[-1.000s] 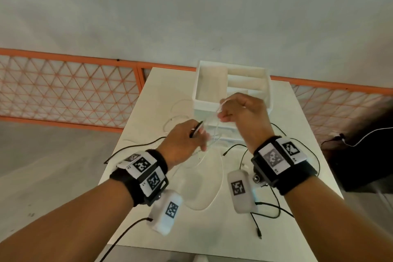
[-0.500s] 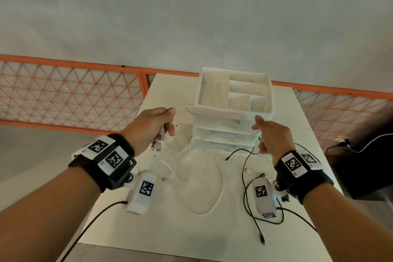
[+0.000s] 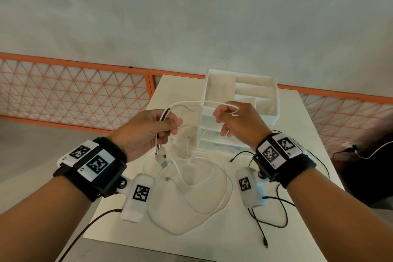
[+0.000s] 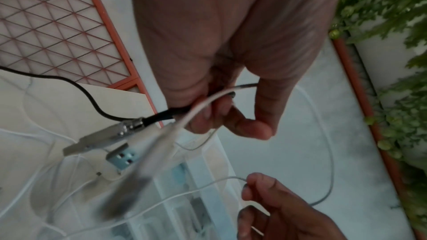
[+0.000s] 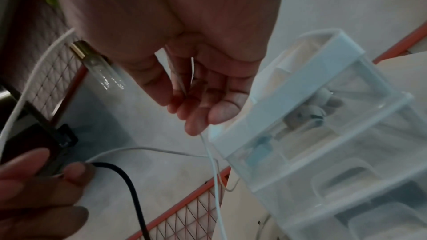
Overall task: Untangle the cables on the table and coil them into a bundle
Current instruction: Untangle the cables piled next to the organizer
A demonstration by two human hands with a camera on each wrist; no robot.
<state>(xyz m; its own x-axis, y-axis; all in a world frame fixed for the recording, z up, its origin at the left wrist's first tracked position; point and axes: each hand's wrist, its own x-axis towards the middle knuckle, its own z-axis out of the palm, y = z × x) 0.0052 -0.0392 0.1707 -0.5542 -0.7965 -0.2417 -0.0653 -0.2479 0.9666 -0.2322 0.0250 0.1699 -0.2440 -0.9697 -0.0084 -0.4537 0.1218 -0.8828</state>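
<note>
My left hand (image 3: pixel 157 127) grips the ends of a white cable and a black cable together, and their USB plugs (image 3: pixel 161 156) hang below the fist. The white cable (image 3: pixel 187 103) arcs across to my right hand (image 3: pixel 234 121), whose curled fingers hold a loop of it in front of the drawer unit. The rest of the white cable (image 3: pixel 191 208) lies in loose loops on the table (image 3: pixel 212 244). In the left wrist view, thumb and fingers of the left hand (image 4: pixel 231 112) pinch both cables above the plugs (image 4: pixel 101 140). In the right wrist view, a thin white cable (image 5: pixel 213 167) runs down from the right hand (image 5: pixel 196 98).
A white plastic drawer unit (image 3: pixel 240 95) with an open divided top stands at the table's back middle. A black cable (image 3: pixel 276 219) lies tangled on the table's right side near the front edge. An orange mesh fence (image 3: pixel 74 95) runs behind the table.
Both hands have come in towards the middle. The right hand has risen from the table's right side and now holds a loop of the white cable. The left hand still grips the cable ends.
</note>
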